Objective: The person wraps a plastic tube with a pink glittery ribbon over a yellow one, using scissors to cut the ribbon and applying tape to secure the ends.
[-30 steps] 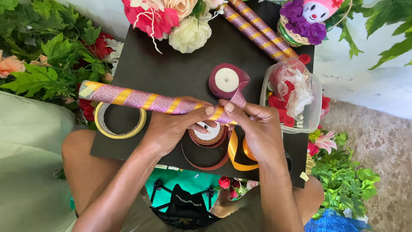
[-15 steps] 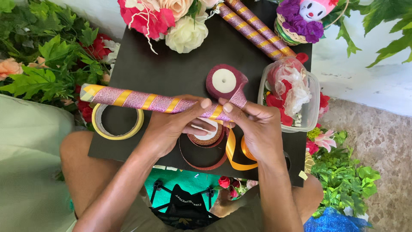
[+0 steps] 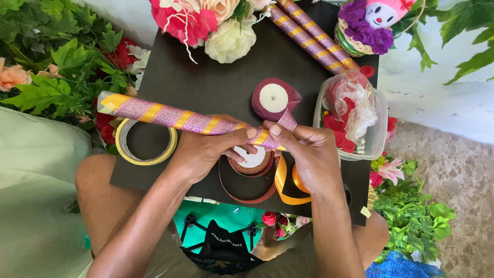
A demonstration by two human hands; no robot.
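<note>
We're looking down at a dark tabletop [image 3: 216,87] resting across the knees. Our left hand [image 3: 206,152] wraps its grip snugly around the stick [image 3: 175,117], which is banded in pink glitter and yellow and lies slanting over the tabletop, its far end out by the tape ring [image 3: 146,142]. Our right hand [image 3: 306,154] pinches the pink ribbon [image 3: 287,119] tight against the stick's near end, thumb and forefinger closed on it. The ribbon runs up to its spool [image 3: 274,99] just behind. Below our hands sit a copper spool [image 3: 252,163] and an orange ribbon [image 3: 288,185]; a tub [image 3: 378,123] of petals stands to the right.
</note>
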